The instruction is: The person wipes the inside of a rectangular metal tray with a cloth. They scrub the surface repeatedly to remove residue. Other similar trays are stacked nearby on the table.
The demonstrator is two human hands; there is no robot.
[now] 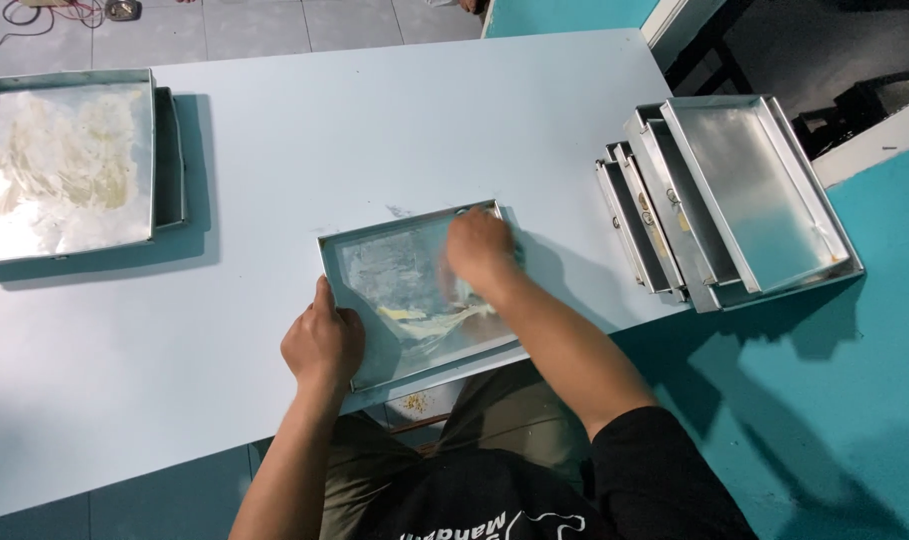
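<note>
Bright, even overhead light. The greased square metal tray (64, 160) at upper left glares; soft shadows fall beside it. The right hand (479, 250) is motion-blurred.

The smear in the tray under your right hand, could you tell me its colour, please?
Pale yellow smear on the silvery tray; head view.

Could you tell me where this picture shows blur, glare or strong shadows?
Head view: the right hand is motion-blurred over the greased tray; the left hand at its edge is sharp; the tray at far left shows pale glare; the stacked trays cast dark shadows on the table.
</note>
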